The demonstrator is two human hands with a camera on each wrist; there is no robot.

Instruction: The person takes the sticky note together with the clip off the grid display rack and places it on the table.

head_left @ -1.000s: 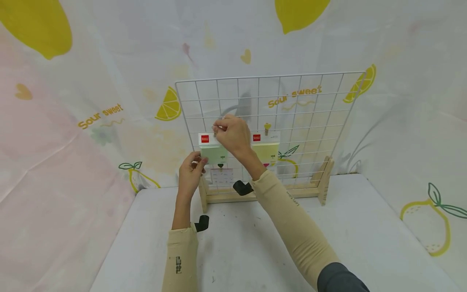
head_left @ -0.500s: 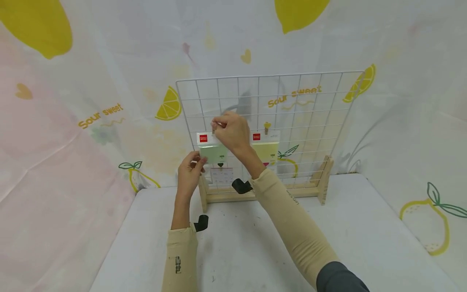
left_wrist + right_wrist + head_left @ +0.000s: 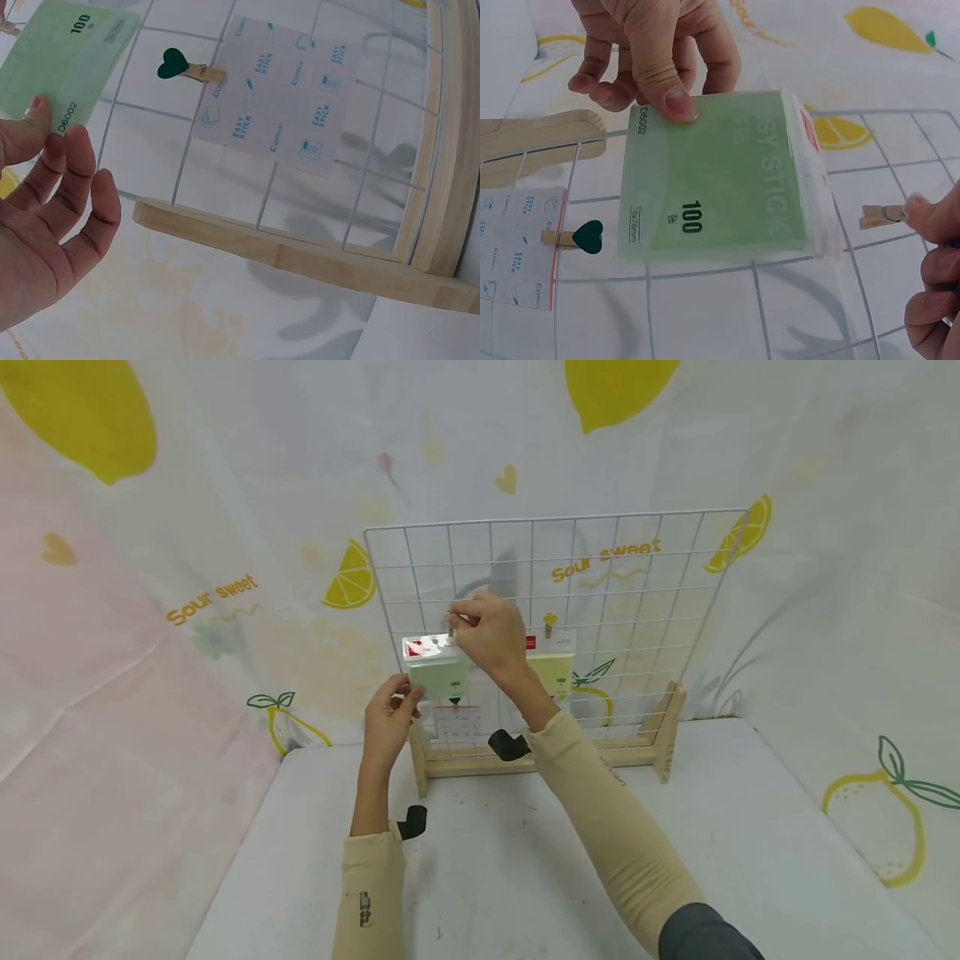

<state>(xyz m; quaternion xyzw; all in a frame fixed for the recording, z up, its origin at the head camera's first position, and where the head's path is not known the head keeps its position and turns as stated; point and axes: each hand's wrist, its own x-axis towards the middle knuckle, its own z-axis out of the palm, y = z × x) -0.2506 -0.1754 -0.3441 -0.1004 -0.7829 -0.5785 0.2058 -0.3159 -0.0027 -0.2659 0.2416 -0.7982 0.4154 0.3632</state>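
A pack of green sticky notes (image 3: 712,180) in clear wrapping is pinched at its lower left corner by my left hand (image 3: 388,710), thumb in front. It is held up before the white wire grid panel (image 3: 622,602). My right hand (image 3: 491,631) pinches a mini wooden clothespin (image 3: 881,216) between thumb and finger, by the pack's top edge. In the right wrist view a gap separates the clothespin from the pack. Lower down, a clothespin with a dark green heart (image 3: 172,64) holds a printed sheet (image 3: 277,97) on the grid.
A yellow sticky-note pack (image 3: 551,672) hangs from a yellow-heart clothespin (image 3: 550,622), partly behind my right wrist. The grid stands in a wooden base (image 3: 660,735) on a white table (image 3: 480,860). Lemon-print cloth (image 3: 285,468) lies behind the grid.
My right hand has shifted slightly right with the clothespin. The green pack has tilted a little, so glare shows on its header. My left hand stays at the same corner.
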